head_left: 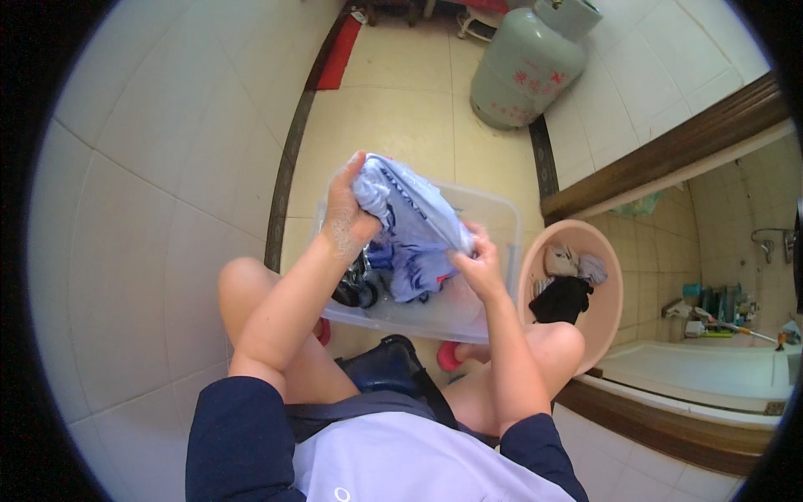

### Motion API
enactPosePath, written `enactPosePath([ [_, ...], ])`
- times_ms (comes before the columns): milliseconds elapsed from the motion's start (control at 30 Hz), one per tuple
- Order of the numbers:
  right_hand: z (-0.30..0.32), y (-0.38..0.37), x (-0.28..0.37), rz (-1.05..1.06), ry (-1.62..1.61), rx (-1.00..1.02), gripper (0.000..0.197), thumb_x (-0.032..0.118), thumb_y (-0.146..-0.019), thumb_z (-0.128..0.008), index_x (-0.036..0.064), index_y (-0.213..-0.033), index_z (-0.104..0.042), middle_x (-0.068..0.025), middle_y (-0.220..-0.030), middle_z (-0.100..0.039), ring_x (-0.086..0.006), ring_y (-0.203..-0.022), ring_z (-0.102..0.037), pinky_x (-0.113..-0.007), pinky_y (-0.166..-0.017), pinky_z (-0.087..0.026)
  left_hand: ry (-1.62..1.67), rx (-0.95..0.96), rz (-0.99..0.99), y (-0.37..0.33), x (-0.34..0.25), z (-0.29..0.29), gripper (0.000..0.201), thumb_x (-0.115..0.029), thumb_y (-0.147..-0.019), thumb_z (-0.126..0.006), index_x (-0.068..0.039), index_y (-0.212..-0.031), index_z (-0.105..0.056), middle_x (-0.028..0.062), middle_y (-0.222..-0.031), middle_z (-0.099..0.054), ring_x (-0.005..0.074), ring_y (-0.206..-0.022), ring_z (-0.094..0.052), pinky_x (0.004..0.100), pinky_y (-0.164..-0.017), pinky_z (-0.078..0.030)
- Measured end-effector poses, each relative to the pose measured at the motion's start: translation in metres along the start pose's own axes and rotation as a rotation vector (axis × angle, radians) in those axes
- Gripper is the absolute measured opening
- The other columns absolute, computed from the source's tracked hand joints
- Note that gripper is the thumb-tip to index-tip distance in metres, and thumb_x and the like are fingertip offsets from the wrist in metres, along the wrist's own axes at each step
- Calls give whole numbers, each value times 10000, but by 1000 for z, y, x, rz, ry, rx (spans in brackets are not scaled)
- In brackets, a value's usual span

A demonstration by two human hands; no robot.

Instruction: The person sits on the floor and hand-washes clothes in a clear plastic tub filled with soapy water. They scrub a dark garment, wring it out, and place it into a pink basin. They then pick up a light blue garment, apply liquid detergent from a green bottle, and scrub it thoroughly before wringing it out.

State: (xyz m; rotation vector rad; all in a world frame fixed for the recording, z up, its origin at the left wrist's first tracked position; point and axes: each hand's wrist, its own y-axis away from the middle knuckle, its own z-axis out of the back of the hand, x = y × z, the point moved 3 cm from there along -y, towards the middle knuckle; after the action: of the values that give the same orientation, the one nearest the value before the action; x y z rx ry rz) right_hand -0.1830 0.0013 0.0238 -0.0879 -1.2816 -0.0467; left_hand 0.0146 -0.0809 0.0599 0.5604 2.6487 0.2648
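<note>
A wet light-blue garment (414, 222) with dark lettering is stretched between my two hands above a clear plastic tub (401, 325). My left hand (347, 205), with soap suds on its wrist, grips the bunched upper-left part of the cloth. On the other side, my right hand (478, 263) pinches its right edge. The lower part of the garment hangs down into the tub. Dark wet cloth (355, 289) lies in the tub at the left, partly hidden by the garment and my left arm.
A pink basin (611, 289) holding several clothes stands right of the tub. Farther back, a grey-green gas cylinder (527, 71) stands by the wall. A dark blue low seat (385, 368) is between my legs. At right, a doorway with a wooden frame (661, 176) opens onto a bathroom.
</note>
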Motion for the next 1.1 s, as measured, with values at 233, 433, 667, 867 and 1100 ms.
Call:
enactPosePath([
  [233, -47, 38, 73, 451, 68, -29, 222, 131, -678, -750, 33, -782, -581, -103, -739, -610, -244, -682, -609, -321, -645, -464, 114, 38, 552, 6, 88, 18, 310, -429, -877, -557, -124, -930, -561, 63, -902, -618, 201, -757, -609, 368, -722, -526],
  [433, -32, 18, 40, 399, 239, -376, 264, 162, -749, -664, 67, -574, -490, -126, -552, -514, -311, -481, -513, -402, -460, -404, -105, -173, 430, 16, 115, 29, 296, -359, -882, -452, -110, -771, -568, 51, -752, -614, 206, -683, -595, 330, -665, -494],
  [667, -47, 33, 58, 928, 368, -177, 219, 128, -741, -642, 59, -599, -490, -134, -556, -525, -334, -492, -514, -389, -468, -405, 27, 14, 590, 9, 125, 43, 299, -383, -858, -483, -110, -781, -574, 47, -711, -604, 207, -624, -589, 343, -576, -489],
  [867, -7, -5, 21, 212, 306, -357, 324, 259, -859, -598, 18, -653, -530, -137, -580, -521, -290, -540, -520, -381, -518, -422, -250, -22, 589, 21, 109, 23, 301, -370, -880, -515, -79, -902, -590, 72, -838, -629, 193, -760, -620, 335, -706, -512],
  [1100, -19, -5, 8, -62, -172, 13, 309, 277, -863, -602, 15, -700, -572, -61, -629, -556, -123, -579, -466, -303, -532, -392, -1584, 648, 117, 15, 63, 4, 342, -317, -762, -710, -13, -903, -641, 66, -944, -627, 133, -859, -565, 278, -782, -452],
])
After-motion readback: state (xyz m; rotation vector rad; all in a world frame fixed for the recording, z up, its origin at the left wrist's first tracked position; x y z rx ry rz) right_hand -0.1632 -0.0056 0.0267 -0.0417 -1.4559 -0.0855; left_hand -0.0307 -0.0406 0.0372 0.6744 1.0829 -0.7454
